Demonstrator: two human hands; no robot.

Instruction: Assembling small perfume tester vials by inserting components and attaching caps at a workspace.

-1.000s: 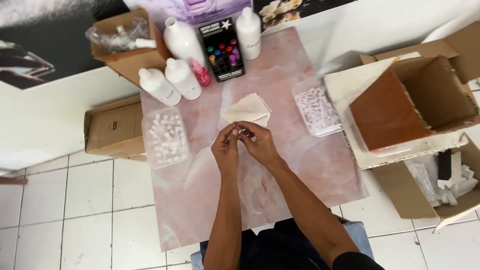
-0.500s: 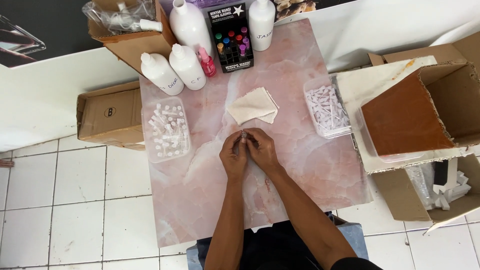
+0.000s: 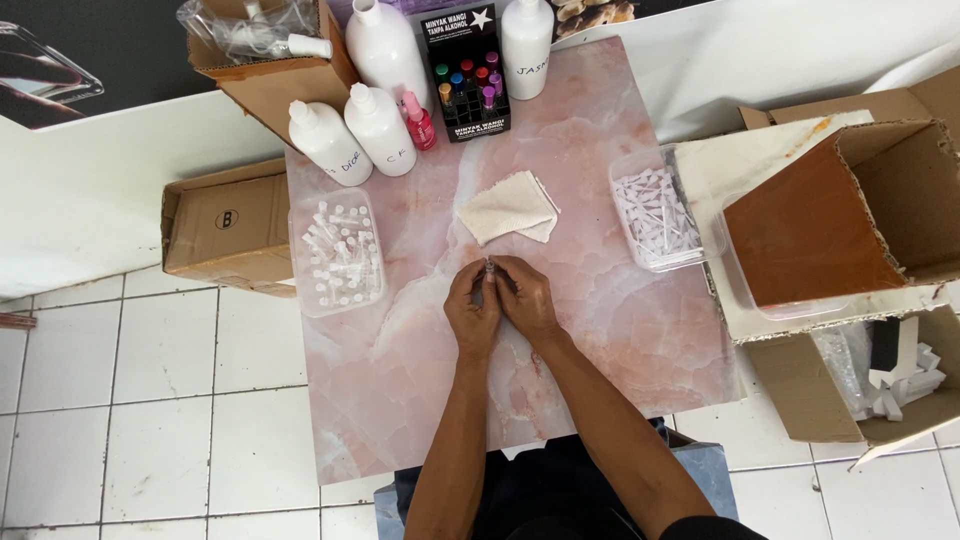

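Pink table [image 3: 620, 330]: hands lower, vial [image 3: 489, 268] still pinched.

tiny clear vial [image 3: 489, 268], upright, pinched between fingertips

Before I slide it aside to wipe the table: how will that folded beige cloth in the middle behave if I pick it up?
The folded cloth looks thin and soft, so it will likely droop and unfold when lifted by one corner. It seems light, lying flat in loose layers. Pushed, it would probably bunch up rather than slide cleanly on the smooth pink table.
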